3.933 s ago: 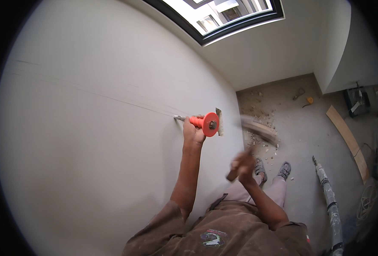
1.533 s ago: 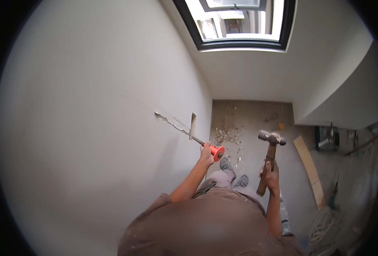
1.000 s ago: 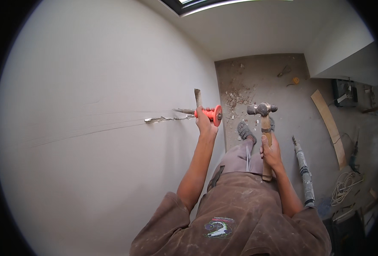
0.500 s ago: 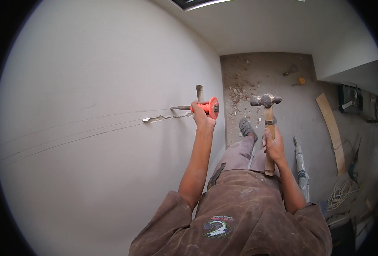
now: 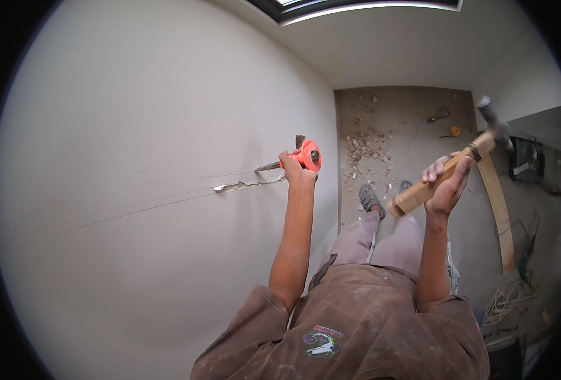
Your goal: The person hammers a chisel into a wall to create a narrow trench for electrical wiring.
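Observation:
My left hand (image 5: pixel 296 166) is closed round a steel chisel (image 5: pixel 266 167) with a red hand guard (image 5: pixel 310 152). The chisel's tip rests against the white wall (image 5: pixel 135 126) near thin drawn lines, just above a ragged chipped groove (image 5: pixel 236 187). An upright cut slot (image 5: pixel 300 139) is partly hidden behind the guard. Out to the right, over the floor, my right hand (image 5: pixel 448 187) grips the wooden handle of a hammer (image 5: pixel 413 197), whose blurred metal head is raised up and to the right.
Rubble (image 5: pixel 366 145) lies on the grey floor along the wall. A yellow item (image 5: pixel 455 132), a long board (image 5: pixel 496 209), a dark machine (image 5: pixel 520 158), a power tool (image 5: pixel 526 266) and coiled cable (image 5: pixel 502 301) are on the floor at right. A dark-framed window (image 5: pixel 344 11) is above.
The hammer has swung up and rightward, tilting from upright to a slant. Over the last second the chisel has stayed above the groove, its tip slightly shifted.

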The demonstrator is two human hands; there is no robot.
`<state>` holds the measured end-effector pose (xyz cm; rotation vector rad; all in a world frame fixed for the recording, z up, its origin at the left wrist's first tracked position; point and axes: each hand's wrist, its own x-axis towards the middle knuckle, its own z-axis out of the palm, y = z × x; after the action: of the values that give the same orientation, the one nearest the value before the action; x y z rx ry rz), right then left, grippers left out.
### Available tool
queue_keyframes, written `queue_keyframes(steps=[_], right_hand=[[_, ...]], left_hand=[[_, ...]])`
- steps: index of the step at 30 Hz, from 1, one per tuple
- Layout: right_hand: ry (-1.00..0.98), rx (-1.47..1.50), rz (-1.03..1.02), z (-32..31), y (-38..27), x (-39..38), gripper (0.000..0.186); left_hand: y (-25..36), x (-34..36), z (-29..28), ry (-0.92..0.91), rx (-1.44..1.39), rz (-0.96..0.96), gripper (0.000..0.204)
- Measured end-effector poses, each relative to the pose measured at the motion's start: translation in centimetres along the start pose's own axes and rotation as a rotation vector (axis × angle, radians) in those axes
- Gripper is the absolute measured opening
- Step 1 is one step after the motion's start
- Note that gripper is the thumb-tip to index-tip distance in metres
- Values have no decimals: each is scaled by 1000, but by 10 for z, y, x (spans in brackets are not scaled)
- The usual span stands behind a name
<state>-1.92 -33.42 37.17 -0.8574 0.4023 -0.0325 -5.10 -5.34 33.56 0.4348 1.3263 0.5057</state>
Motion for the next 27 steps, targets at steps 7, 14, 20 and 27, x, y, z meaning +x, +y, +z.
queue_keyframes(steps=[7,14,20,27], right_hand=[[-550,-432,631,-3,138,-94,39],[-461,-461,652,-40,115,-72,39],[-353,-376,636,-53,101,-56,37],[-323,-373,609,-59,88,-55,38]], left_hand=[[-1,5,9,13,44,24,24],[-5,3,-4,-48,-35,50,18],[-1,9,-3,-62,-50,54,18],[-1,17,-6,-76,-91,44,20]])
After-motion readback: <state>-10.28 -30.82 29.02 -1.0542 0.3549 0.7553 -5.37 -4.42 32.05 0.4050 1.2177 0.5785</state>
